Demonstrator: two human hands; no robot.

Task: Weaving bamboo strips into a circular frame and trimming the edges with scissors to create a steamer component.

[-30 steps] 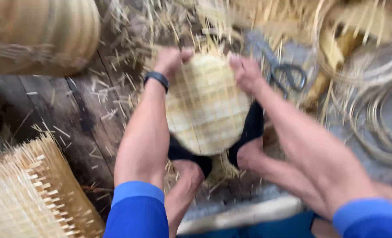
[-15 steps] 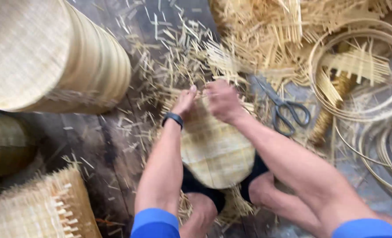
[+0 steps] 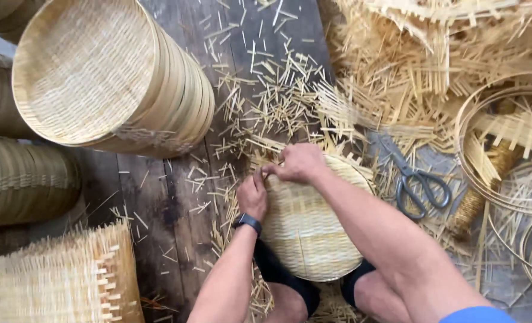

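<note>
A round woven bamboo tray [image 3: 308,227] stands tilted between my feet, which wear dark socks. My left hand [image 3: 252,196], with a black watch on its wrist, presses against the tray's left rim. My right hand [image 3: 299,162] has its fingers closed on the tray's upper left rim, close to the left hand's fingertips. Both forearms reach down over the tray and hide part of it.
A stack of finished woven trays [image 3: 110,78] lies on its side at upper left, more stacks [image 3: 20,179] below it. An untrimmed woven mat [image 3: 56,281] sits lower left. Scissors [image 3: 415,185] lie right of the tray, with bamboo hoops [image 3: 505,149] and scattered splinters [image 3: 266,90] on the plank floor.
Both hands moved from the tray's opposite sides to meet at its upper left rim. The camera view shifted, bringing the stacked trays further into view.
</note>
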